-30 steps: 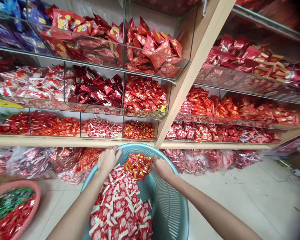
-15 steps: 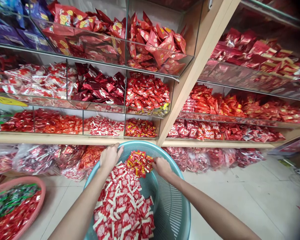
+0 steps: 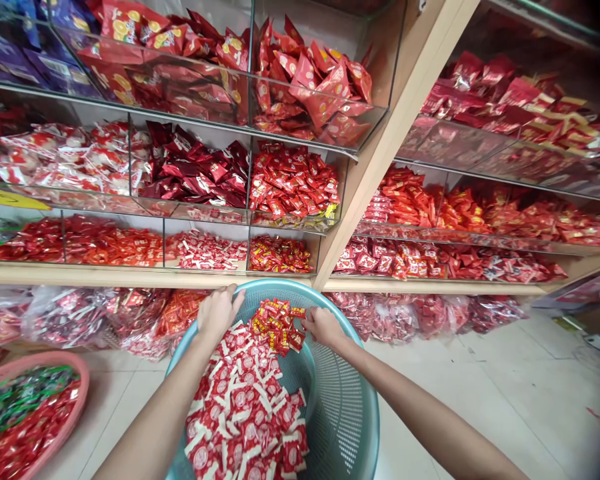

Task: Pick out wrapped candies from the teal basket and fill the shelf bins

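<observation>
A teal plastic basket (image 3: 347, 407) with perforated walls stands in front of me. Red-and-white wrapped candies (image 3: 245, 413) are heaped on its left side, with a smaller pile of red-and-yellow wrapped candies (image 3: 275, 325) beyond them. My left hand (image 3: 217, 313) is closed over the far left rim, its thumb toward the inside. Inside the basket, my right hand (image 3: 325, 325) has its fingers curled in a pinch at the right edge of the red-and-yellow pile. A candy appears to be at its fingertips, which are partly hidden.
Wooden shelves (image 3: 365, 200) with clear-fronted bins of wrapped candies rise beyond the basket. Filled plastic bags (image 3: 75, 320) lie below the lowest shelf. A pink basket (image 3: 83, 387) of green and red candies sits at the lower left on the tiled floor (image 3: 505, 387).
The view has shifted very slightly. My right hand has moved a little at the edge of the red-and-yellow candies, while my left hand stays on the rim.
</observation>
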`<state>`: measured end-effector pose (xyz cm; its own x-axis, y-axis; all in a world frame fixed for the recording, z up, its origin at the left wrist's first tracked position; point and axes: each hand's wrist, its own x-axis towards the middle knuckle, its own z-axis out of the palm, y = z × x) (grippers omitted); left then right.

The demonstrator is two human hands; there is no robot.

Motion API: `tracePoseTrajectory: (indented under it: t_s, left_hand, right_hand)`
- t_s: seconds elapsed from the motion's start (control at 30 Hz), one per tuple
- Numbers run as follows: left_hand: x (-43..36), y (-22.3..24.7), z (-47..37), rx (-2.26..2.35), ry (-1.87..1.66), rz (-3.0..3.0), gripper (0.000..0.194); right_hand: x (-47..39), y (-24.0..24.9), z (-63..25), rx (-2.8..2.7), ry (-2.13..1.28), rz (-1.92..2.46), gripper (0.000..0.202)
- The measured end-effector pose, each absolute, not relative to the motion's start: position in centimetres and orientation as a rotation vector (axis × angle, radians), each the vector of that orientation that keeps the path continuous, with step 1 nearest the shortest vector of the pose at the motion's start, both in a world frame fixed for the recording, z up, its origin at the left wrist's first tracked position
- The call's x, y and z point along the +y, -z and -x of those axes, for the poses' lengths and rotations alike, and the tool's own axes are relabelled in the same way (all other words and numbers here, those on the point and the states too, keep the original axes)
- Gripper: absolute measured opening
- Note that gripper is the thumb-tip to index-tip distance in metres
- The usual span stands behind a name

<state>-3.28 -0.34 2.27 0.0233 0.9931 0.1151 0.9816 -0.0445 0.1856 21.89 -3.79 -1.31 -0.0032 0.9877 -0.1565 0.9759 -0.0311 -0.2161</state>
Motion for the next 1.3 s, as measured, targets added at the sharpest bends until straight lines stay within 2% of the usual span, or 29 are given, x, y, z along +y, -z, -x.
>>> tracePoseTrajectory:
  t_s: [0.37, 0.6, 0.83, 1.1, 1.3]
  left_hand:
    - [-0.2, -2.0, 3.5, 2.136, -0.348, -2.227, 0.055]
    - [-0.4, -2.4, 3.7, 2.138, -0.359, -2.189, 0.052]
    - [-0.4, -2.5, 3.5, 2.145, -0.341, -2.180, 0.052]
    - [-0.4, -2.5, 3.5, 2.158, -0.331, -2.169, 0.051]
    - [-0.4, -2.3, 3.6, 2.150, -0.359, -2.185, 0.052]
  right_hand:
    - [-4.1, -0.9, -22.0, -2.310, -0.268, 1.813, 0.005]
    - [-3.7, 0.1, -20.2, -2.568, -0.077, 1.764, 0.017]
    - [-3.5, 0.7, -20.5, -2.653, 0.040, 1.745, 0.016]
    - [-3.8, 1.6, -21.3, -2.665, -0.031, 1.656, 0.019]
    - [-5.0, 0.3, -21.7, -2.605, -0.145, 1.719, 0.020]
